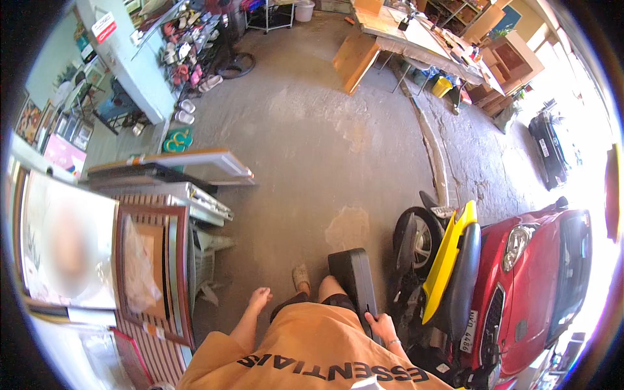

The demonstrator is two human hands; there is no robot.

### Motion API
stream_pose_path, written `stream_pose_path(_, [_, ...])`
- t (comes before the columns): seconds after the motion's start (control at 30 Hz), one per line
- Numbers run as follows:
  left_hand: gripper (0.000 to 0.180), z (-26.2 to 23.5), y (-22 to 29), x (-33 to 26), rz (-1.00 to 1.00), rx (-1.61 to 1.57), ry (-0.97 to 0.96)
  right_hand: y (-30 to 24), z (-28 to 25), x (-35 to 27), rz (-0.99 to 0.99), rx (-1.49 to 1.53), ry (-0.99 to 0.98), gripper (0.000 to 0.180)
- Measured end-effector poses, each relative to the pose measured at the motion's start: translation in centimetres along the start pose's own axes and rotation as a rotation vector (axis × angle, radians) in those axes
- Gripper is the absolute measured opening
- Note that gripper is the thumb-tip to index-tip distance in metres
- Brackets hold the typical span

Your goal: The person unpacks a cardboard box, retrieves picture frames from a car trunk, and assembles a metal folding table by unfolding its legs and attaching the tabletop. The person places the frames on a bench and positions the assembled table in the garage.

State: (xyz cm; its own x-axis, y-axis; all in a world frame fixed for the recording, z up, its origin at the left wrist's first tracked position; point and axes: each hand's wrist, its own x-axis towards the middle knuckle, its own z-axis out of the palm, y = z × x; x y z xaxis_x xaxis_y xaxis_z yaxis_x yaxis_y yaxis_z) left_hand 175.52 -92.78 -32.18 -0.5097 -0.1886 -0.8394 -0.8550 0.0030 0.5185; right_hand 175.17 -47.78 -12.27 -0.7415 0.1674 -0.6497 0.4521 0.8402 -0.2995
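Observation:
My right hand (pixel 383 326) is closed round the edge of a black hard carrying case (pixel 353 276), where its handle seems to be. The case hangs upright beside my right leg, and its contents are hidden. To the left of my body, my left hand (pixel 261 298) hangs with its fingers curled in and nothing visible in them. A light-coloured shoe (pixel 300 276) shows on one foot on the grey concrete floor (pixel 292 162) ahead of me.
Framed pictures (pixel 153 266) and stacked panels (pixel 175 162) stand on my left. A yellow-and-black motorbike (pixel 455 260) and a red car (pixel 533 273) are close on my right. Ahead are a cluttered workbench (pixel 422 36), a shoe rack (pixel 185 49) and a pillar (pixel 133 68).

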Motion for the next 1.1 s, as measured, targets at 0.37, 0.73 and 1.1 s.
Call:
stream_pose_path(0.37, [0.034, 0.9, 36.1, 22.9, 0.289, 0.126, 0.024, -9.2, -11.8, 20.2, 0.070, 0.095, 0.014, 0.067])
stream_pose_path(0.73, [0.045, 9.4, 59.8, 32.7, 0.048, 0.074, -0.155, -27.8, -28.8, 39.3, -0.234, 0.132, 0.035, 0.061])
stream_pose_path(1.1, [0.085, 15.0, 91.8, 57.3, -0.080, -0.176, -0.444, -52.7, -44.7, 62.2, -0.309, -0.142, -0.072, 0.057])
